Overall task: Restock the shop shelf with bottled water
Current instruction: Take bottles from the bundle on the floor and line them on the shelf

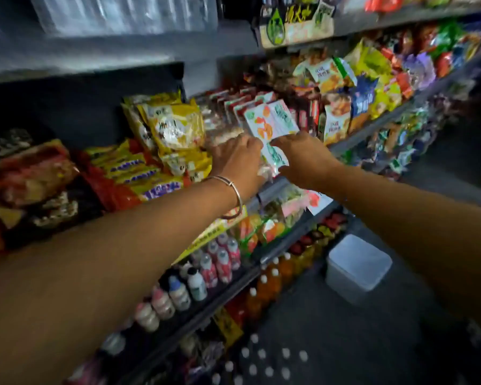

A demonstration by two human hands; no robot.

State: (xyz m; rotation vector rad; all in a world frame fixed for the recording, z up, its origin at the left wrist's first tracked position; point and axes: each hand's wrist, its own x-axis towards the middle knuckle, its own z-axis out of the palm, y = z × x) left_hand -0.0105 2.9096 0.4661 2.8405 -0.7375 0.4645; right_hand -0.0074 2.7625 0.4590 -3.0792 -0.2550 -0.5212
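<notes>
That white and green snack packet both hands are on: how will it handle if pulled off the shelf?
The white and green snack packet looks like thin film, so probably floppy and light. Its glossy surface may slip between the left hand and right hand.

White snack packet point(271, 122) carried orange and green print. Yellow bags point(175, 129) beside it had white and brown picture panels. Packs point(139, 173) lower left were yellow and red with purple bands and white lettering. Big bag point(25, 173) at far left was red-brown over black, pale lettering. Bangle point(231, 195) on left wrist was silver. Small bottles point(214, 265) below were white with pink-red labels; one point(197, 283) white with black cap. Drink bottles point(272, 279) lower down were orange with white caps. Tub point(358, 268) on floor was pale grey-white. Bottle caps point(261, 359) at the bottom were white dots on dark. Shelf edge point(358, 137) was grey.
</notes>
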